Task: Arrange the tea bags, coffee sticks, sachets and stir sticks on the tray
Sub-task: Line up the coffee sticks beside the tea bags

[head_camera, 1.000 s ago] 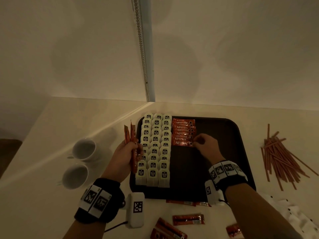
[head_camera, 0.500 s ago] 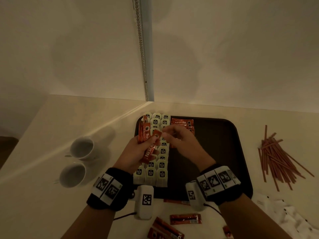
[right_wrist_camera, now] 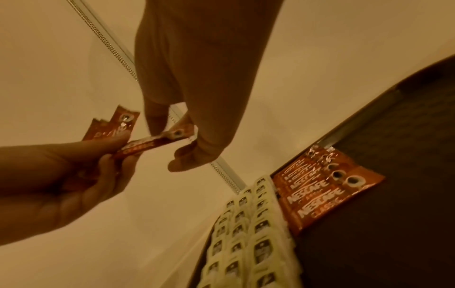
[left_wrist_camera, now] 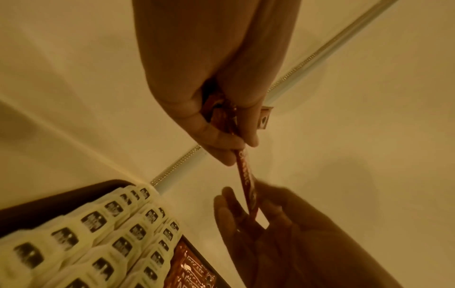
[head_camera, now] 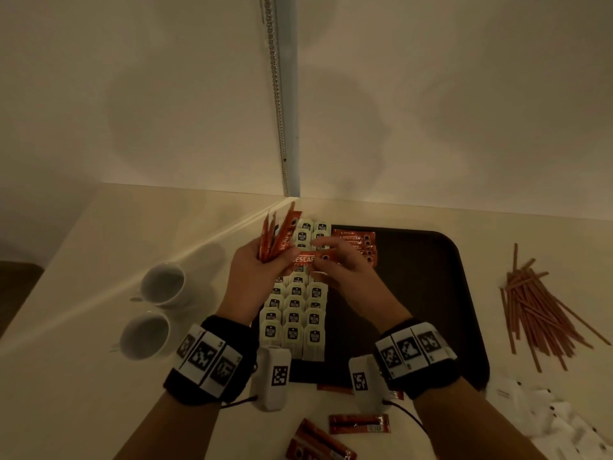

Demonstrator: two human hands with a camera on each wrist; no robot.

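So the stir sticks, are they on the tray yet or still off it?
Off it. The stir sticks lie in a loose pile on the table, right of the tray, apart from its rim.

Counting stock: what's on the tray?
On the tray: three columns of tea bags and a row of coffee sticks. The hands hide part of both.

2 white cups (head_camera: pixel 156 307) on beige counter (head_camera: pixel 66 376), left of tray; beaded chain (head_camera: pixel 277 94) hanging down wall corner.
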